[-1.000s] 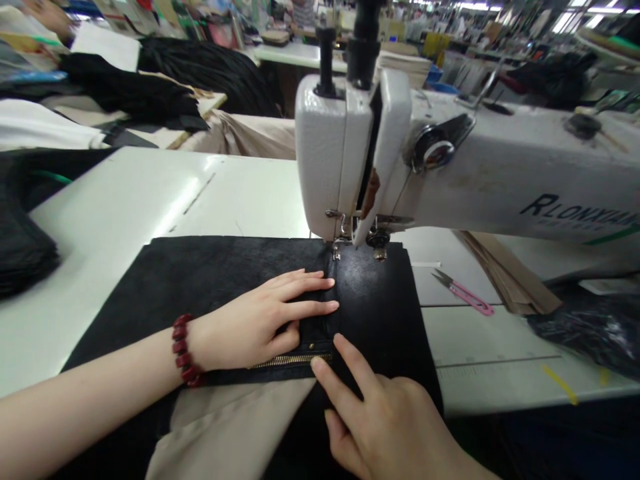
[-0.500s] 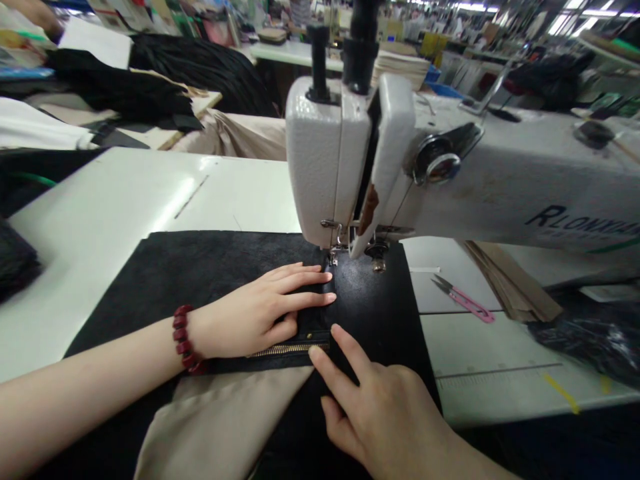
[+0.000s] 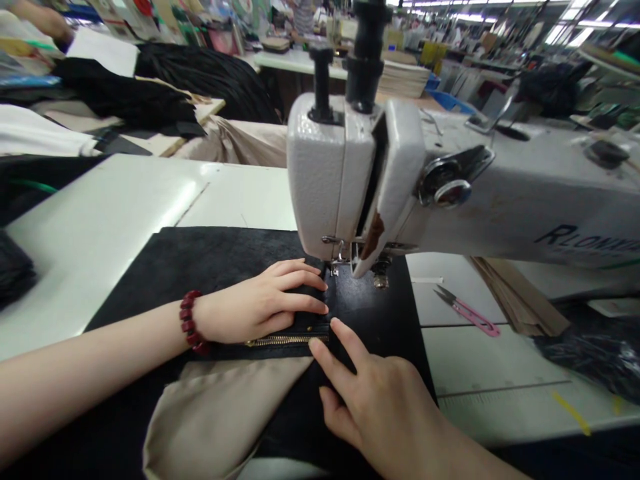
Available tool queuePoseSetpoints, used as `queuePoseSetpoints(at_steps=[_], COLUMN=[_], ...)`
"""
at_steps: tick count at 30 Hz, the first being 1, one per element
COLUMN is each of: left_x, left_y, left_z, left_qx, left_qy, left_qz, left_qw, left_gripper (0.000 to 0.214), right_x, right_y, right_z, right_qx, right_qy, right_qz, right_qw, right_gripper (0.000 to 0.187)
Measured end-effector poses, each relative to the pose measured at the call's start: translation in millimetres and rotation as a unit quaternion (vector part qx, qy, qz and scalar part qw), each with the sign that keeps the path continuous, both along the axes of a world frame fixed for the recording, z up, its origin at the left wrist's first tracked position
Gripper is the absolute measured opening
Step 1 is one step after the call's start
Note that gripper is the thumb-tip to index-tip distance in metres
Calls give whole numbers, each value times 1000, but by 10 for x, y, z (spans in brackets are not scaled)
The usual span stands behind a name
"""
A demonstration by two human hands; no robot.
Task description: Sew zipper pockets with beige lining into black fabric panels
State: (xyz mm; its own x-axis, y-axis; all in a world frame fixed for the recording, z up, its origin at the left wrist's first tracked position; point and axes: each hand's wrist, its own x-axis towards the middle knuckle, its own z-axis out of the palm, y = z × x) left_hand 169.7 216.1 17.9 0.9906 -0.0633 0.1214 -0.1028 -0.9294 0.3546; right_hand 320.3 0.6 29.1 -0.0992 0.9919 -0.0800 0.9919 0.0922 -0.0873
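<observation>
A black leather-like panel (image 3: 185, 267) lies flat under the sewing machine's head (image 3: 345, 180). My left hand (image 3: 270, 300) rests on it with fingers stretched toward the presser foot (image 3: 334, 270). Just below that hand runs a brass-toothed zipper (image 3: 287, 341) set into the panel. My right hand (image 3: 385, 400) has its index and middle fingertips pressed down at the zipper's right end, fingers apart. Beige lining fabric (image 3: 225, 407) spreads from beneath the zipper toward me. Neither hand grips anything.
Pink-handled thread snips (image 3: 467, 311) lie right of the panel, beside brown strips (image 3: 520, 297) and a dark plastic-wrapped bundle (image 3: 595, 353). A ruler scale (image 3: 505, 391) marks the tabletop. Black fabric (image 3: 205, 77) is heaped behind the table at left; a person's hand (image 3: 47, 23) shows beyond.
The panel's near part and the zipper have shifted slightly up toward the machine, both hands moving along with them. The machine sits a little lower in view.
</observation>
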Motion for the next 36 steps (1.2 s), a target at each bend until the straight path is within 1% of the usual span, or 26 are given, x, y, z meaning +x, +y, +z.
queuePoseSetpoints(at_steps=[8,12,15,20,26,31,36], left_x=[51,78,102,150,201,235,262], left_y=[126,203,276,372,433,518,580], left_z=[-13,-16,-36,-48,-8,3,-34], left_qx=[19,7,-4,-2,-5,1,6], left_qy=[-14,-20,-15,-8,-21,-32,-54], left_qz=[-4,-3,-9,-23,-9,-13,-17], left_qw=[1000,1000,1000,1000,1000,999,998], left_gripper=[47,48,50,44,39,38,38], right_x=[56,82,100,145,185,221,237], right_y=[112,170,217,305,393,423,445], right_z=[-13,-33,-36,-28,-11,-65,-119], right_qx=[14,33,34,30,37,45,55], right_qy=[-6,-12,-10,7,28,47,56], right_qz=[-5,-10,-10,-11,-13,-29,-34], right_qw=[1000,999,999,999,999,997,996], right_gripper=[52,53,52,53,54,55,55])
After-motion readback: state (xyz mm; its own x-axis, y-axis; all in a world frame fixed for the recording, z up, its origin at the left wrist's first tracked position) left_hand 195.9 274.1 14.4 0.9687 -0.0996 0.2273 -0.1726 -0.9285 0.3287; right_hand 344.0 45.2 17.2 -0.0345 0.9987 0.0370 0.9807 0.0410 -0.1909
